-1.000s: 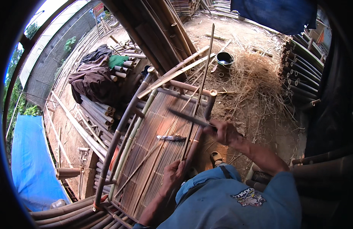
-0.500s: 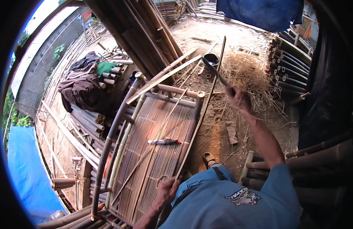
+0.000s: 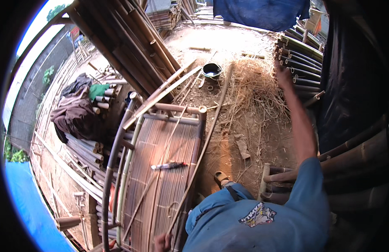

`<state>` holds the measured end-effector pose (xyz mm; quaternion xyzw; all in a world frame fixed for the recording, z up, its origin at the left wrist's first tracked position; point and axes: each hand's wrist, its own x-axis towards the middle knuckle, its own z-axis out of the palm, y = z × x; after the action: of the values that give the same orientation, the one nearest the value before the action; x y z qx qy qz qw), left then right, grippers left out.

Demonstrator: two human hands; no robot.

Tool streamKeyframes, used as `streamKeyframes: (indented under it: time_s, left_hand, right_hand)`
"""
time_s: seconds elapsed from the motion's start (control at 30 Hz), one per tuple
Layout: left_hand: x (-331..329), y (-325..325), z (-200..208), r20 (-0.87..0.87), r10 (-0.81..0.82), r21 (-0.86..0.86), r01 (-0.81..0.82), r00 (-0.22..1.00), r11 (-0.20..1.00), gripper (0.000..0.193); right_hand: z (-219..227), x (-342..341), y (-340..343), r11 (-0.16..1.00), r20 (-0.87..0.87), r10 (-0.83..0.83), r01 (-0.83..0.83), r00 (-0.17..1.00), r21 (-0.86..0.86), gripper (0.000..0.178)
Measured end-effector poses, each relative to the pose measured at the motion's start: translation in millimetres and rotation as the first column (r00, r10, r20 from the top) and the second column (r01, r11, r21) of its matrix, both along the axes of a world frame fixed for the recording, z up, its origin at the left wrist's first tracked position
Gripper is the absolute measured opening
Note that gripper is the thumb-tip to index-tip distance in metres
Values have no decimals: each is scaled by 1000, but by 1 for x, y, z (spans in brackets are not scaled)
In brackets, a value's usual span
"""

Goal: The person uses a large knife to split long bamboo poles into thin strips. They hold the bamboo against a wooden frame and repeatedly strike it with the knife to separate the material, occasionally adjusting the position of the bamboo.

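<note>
- A woven panel of thin brown bamboo slats (image 3: 161, 176), framed by thicker bamboo poles, is seen lying flat in front of a person in a blue shirt.
- The right hand (image 3: 283, 76) is raised far out to the right, at the cut ends of a stack of dark bamboo poles (image 3: 304, 63); whether its fingers are closed on anything cannot be told, as the hand is small and blurred.
- The left hand (image 3: 162, 242) is seen at the lower edge, closed around the near end of a long thin bamboo strip (image 3: 203, 147) that runs along the panel's right side toward the upper part of the yard.
- A small dark knife-like tool with a pale handle (image 3: 168, 166) is left lying across the slats, well apart from both hands.
- A round black bowl (image 3: 211, 70) is set on the bare earth beyond the panel, just beside a heap of dry straw-coloured shavings (image 3: 253, 90).
- Bundled brown cloth and a green rag (image 3: 79, 109) are piled on stacked bamboo to the left; a blue tarpaulin (image 3: 30, 210) is spread at the lower left.
</note>
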<state>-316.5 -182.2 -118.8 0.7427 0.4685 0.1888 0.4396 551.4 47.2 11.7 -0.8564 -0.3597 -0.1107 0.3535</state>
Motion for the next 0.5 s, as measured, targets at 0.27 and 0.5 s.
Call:
streamKeyframes:
  time_s: [0.27,0.5]
  left_hand:
    - [135,89,54,126,306,-479,-213,944,852,35]
    - [262,189,112,411,292,-592,10,864,806,28]
  right_hand:
    - [15,-175,-20,939,-157,330,-341,931,-42,71]
    - [-60,-360,-74,714,-38,690,-688,723,-132,53]
